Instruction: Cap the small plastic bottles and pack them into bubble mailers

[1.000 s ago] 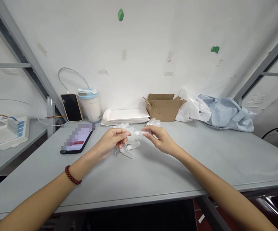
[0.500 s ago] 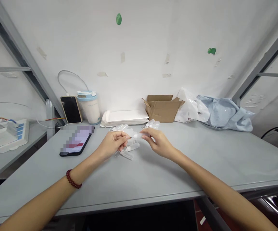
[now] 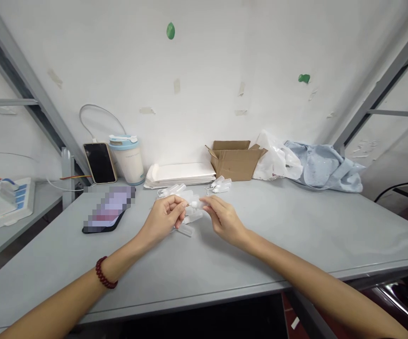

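Note:
My left hand (image 3: pixel 163 218) and my right hand (image 3: pixel 222 217) meet over the middle of the grey table (image 3: pixel 296 235). Between their pinched fingertips is a small clear plastic tube (image 3: pixel 194 205) with a white tip. The left hand's fingers are curled around one end; the right hand's thumb and forefinger pinch the other. More clear tubes (image 3: pixel 190 225) lie loose on the table just under and behind the hands. A second small group of tubes (image 3: pixel 220 185) lies nearer the cardboard box. A dark red bead bracelet (image 3: pixel 103 273) is on my left wrist.
A phone (image 3: pixel 108 212) lies flat at the left. Along the wall stand another phone (image 3: pixel 100 162) on a cable, a white lidded cup (image 3: pixel 128 157), a stack of white sheets (image 3: pixel 181 173), an open cardboard box (image 3: pixel 234 159), a plastic bag (image 3: pixel 278 160) and blue cloth (image 3: pixel 324 167).
Both hands have drawn closer together and slightly lower, with the tube between them now shorter in view. The camera has shifted a little, so things sit further left.

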